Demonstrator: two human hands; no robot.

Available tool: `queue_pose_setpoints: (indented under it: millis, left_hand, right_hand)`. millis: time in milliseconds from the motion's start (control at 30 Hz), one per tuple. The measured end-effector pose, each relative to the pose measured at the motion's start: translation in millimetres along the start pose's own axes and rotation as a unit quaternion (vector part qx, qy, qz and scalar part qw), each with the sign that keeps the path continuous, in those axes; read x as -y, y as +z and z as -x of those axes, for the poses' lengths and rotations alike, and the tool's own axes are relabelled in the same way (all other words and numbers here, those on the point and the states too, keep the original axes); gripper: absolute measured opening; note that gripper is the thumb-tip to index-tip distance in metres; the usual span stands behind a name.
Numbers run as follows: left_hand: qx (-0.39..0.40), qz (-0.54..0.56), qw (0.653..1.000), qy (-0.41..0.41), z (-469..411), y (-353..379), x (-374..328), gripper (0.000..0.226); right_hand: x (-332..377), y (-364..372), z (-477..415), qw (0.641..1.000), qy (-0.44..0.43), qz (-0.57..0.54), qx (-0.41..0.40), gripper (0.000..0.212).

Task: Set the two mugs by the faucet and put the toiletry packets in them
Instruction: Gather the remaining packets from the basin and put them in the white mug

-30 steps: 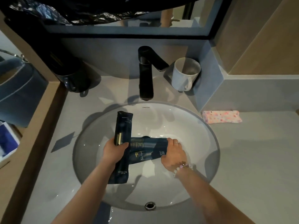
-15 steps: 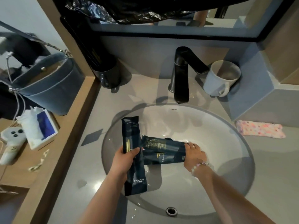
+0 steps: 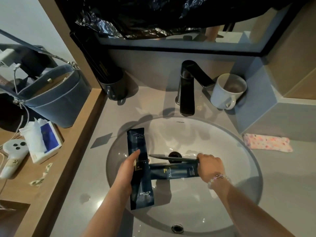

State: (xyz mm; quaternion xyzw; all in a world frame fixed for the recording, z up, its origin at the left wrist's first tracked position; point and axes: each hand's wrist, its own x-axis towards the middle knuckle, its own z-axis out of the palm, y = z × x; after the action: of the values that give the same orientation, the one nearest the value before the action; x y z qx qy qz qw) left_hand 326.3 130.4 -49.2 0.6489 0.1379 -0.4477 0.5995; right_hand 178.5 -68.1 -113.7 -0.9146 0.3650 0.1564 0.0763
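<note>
My left hand [image 3: 127, 175] grips a long dark blue dental kit packet [image 3: 140, 170], held upright over the white sink basin [image 3: 239, 177]. My right hand [image 3: 210, 166] pinches the right ends of two more dark packets: a thin one [image 3: 172, 158] seen edge-on and lifted, and a wider one [image 3: 174, 171] lying flat below it. A white mug [image 3: 225, 91] stands right of the black faucet [image 3: 187, 89]. A dark grey mug [image 3: 114, 88] stands left of the faucet, with dark packets standing in it.
A pink flowered cloth [image 3: 266, 143] lies on the grey counter to the right. On the wooden shelf at left are a blue bucket bag [image 3: 54, 100], a tissue box [image 3: 42, 141] and a white controller [image 3: 12, 154]. A black plastic sheet covers the mirror.
My right hand has lifted a thin packet off the wider one in the basin. The view has shifted left and nearer. My left hand still holds the dental kit packet.
</note>
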Motion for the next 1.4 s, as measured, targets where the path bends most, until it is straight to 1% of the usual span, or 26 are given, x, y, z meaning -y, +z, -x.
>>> queue_pose_setpoints:
  millis: [100,167,200,300,400,500,533,567,633,733,833,900,967,1100,1167,1267,1300,1367,1400]
  left_hand:
    - [0.026,0.037,0.999,0.002,1.4,-0.7,-4.1,0.041]
    - [0.040,0.045,0.998,0.005,2.3,-2.5,-5.4,0.044]
    - [0.042,0.046,0.998,0.004,2.6,-3.3,-5.2,0.047]
    - [0.045,0.059,0.997,-0.006,4.0,-2.9,-2.8,0.054]
    - [0.042,0.054,0.997,-0.029,2.9,0.8,1.6,0.063]
    - [0.040,0.041,0.997,-0.044,1.2,7.9,4.4,0.065]
    - [0.042,0.036,0.997,-0.046,1.2,11.3,4.7,0.065]
    - [0.044,0.031,0.997,-0.048,1.1,14.5,4.9,0.065]
    - [0.050,0.012,0.998,-0.045,0.9,21.6,5.2,0.067]
    - [0.070,-0.009,0.996,-0.049,5.0,33.6,4.5,0.070]
    - [0.099,-0.035,0.993,-0.055,12.4,44.0,3.8,0.070]
    - [0.122,-0.046,0.990,-0.058,16.9,48.3,4.0,0.068]
    - [0.140,-0.049,0.987,-0.059,19.8,50.0,4.8,0.067]
    - [0.161,-0.056,0.984,-0.054,20.9,47.1,7.6,0.069]
    - [0.166,-0.062,0.983,-0.052,21.2,44.7,9.4,0.068]
    - [0.168,-0.083,0.981,-0.046,24.4,42.8,11.0,0.056]
    - [0.162,-0.092,0.981,-0.046,26.1,41.9,11.8,0.050]
    - [0.149,-0.119,0.981,-0.028,27.7,39.6,14.3,0.037]
    - [0.145,-0.129,0.981,-0.013,27.1,38.4,15.8,0.033]
  right_hand:
    - [-17.8,-25.6,-6.5,0.991,0.025,-0.130,-0.013,0.018]
    - [-30.7,-48.9,-7.8,0.972,0.010,-0.234,-0.016,0.006]
    - [-36.3,-61.6,-6.1,0.958,0.004,-0.285,-0.027,0.008]
    - [-49.3,-95.2,6.3,0.898,-0.011,-0.434,-0.074,0.017]
    - [-54.0,-116.7,14.5,0.834,-0.025,-0.537,-0.123,0.022]
    - [-52.8,-124.3,12.4,0.745,0.007,-0.646,-0.167,0.019]
    - [-50.9,-125.8,11.6,0.721,0.027,-0.672,-0.168,0.016]
    - [-48.9,-125.9,9.6,0.705,0.045,-0.690,-0.159,0.012]
    - [-42.9,-125.5,5.8,0.692,0.066,-0.710,-0.112,0.009]
    - [-24.2,-121.7,3.6,0.689,0.081,-0.719,-0.037,0.011]
    - [-0.1,-113.3,2.8,0.693,0.078,-0.717,0.002,0.012]
    - [13.6,-107.0,1.4,0.705,0.066,-0.706,0.018,0.016]
    - [25.8,-102.2,-0.7,0.726,0.055,-0.685,0.026,0.020]
    - [43.9,-101.5,-2.9,0.746,0.030,-0.665,0.006,0.021]
    - [49.2,-101.8,-3.1,0.767,0.019,-0.641,-0.010,0.022]
    - [54.8,-101.0,-4.1,0.798,0.008,-0.599,-0.068,0.037]
    - [56.4,-100.6,-3.9,0.808,0.000,-0.582,-0.091,0.035]
    - [58.6,-100.6,-2.4,0.837,-0.037,-0.528,-0.138,0.018]
    - [59.1,-101.3,-0.4,0.853,-0.059,-0.494,-0.160,0.015]
